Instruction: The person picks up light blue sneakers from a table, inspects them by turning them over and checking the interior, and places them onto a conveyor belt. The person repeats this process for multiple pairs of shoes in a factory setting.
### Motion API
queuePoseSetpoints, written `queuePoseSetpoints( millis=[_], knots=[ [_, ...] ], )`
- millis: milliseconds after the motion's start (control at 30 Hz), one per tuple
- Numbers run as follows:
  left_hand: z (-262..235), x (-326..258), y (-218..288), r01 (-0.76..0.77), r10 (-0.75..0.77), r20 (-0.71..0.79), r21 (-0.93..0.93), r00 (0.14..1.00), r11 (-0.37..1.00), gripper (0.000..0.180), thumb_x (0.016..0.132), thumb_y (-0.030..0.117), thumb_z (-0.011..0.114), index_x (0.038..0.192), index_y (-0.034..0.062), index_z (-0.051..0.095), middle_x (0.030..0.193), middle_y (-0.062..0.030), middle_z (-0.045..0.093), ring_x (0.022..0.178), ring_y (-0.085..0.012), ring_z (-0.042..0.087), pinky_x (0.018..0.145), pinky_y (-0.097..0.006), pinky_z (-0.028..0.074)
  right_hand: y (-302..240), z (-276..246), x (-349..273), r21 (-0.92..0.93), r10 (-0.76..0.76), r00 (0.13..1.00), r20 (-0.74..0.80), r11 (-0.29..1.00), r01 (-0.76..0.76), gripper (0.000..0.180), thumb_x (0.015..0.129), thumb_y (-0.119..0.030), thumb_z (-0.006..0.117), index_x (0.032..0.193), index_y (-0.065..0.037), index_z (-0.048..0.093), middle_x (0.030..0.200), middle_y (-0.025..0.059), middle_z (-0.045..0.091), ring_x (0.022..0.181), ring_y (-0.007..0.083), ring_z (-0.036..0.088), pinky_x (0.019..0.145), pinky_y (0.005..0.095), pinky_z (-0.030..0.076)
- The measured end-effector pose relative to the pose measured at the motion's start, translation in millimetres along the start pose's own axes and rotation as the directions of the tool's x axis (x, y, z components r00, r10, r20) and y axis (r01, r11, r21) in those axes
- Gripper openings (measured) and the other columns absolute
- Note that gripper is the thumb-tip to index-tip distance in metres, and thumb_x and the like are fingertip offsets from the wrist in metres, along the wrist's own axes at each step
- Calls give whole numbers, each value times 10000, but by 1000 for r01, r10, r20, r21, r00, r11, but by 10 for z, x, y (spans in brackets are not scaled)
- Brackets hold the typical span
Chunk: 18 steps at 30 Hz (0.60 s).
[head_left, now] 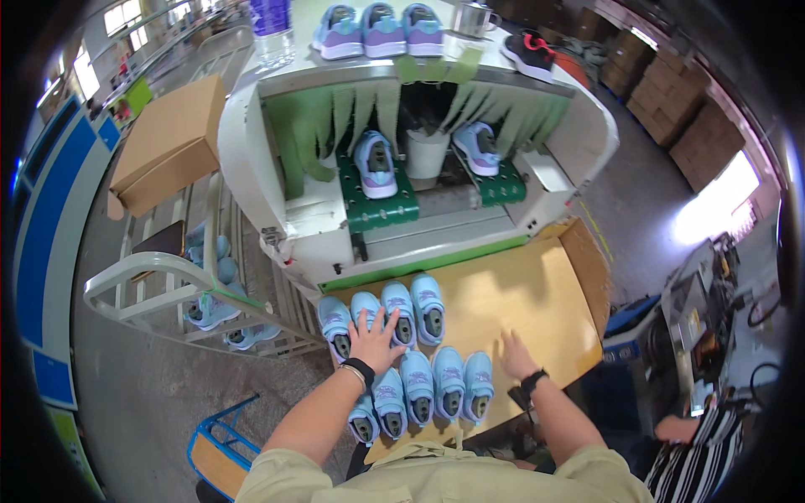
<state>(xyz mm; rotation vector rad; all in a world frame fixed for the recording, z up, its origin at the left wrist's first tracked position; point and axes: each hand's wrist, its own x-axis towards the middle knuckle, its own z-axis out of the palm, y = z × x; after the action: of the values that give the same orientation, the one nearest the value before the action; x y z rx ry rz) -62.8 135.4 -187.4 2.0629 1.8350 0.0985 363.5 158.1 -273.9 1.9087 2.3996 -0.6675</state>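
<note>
My left hand (375,342) is open, its fingers spread over the middle of the far row of light blue sneakers (428,306); whether they press on the shoes I cannot tell. A second row of such sneakers (419,386) lies nearer to me, toes pointing away. Both rows rest on a tan board (528,293). To the right of the near row, my right hand (517,356) hovers over the board with fingers stretched out, holding nothing. Beyond the board, one sneaker (375,165) sits on the left green belt (381,214) and another sneaker (478,149) on the right one.
A white machine (314,251) with green strip curtains (331,117) stands ahead, with three sneakers (380,32), a metal mug (474,18), a bottle (271,33) and a black shoe (530,54) on top. Left are a rack (168,298) and a blue-framed stool (220,457); right, a person's striped sleeve (700,457).
</note>
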Motion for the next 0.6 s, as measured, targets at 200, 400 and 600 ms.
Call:
queuePoseSetpoints(
  millis=[200, 400, 600],
  knots=[
    [-35, 2, -33, 41, -44, 56, 42, 997, 998, 942, 887, 562, 653, 1626, 285, 139, 1641, -137, 240, 1498, -469, 148, 1138, -683, 212, -964, 142, -1727, -193, 194, 938, 287, 971, -142, 1185, 738, -533, 821, 1623, -191, 110, 1674, 218, 78, 1501, 512, 151, 1131, 621, 334],
    [-13, 19, -41, 21, -27, 52, 106, 998, 994, 960, 894, 586, 619, 1632, 249, 106, 1618, -171, 278, 1461, -505, 200, 1123, -641, 251, -1121, 504, -1880, -121, 303, 946, 111, 949, -290, 1093, 809, -607, 726, 1629, -203, 125, 1686, 185, 83, 1521, 480, 128, 1131, 616, 334],
    [-55, 32, -32, 81, -94, 102, 124, 990, 989, 974, 893, 604, 620, 1630, 310, 54, 1642, -153, 247, 1498, -471, 161, 1160, -681, 170, -1170, 513, -1881, -85, 327, 940, 93, 944, -320, 1092, 800, -574, 755, 1626, -221, 134, 1695, 144, 73, 1529, 458, 123, 1106, 613, 370]
  ],
)
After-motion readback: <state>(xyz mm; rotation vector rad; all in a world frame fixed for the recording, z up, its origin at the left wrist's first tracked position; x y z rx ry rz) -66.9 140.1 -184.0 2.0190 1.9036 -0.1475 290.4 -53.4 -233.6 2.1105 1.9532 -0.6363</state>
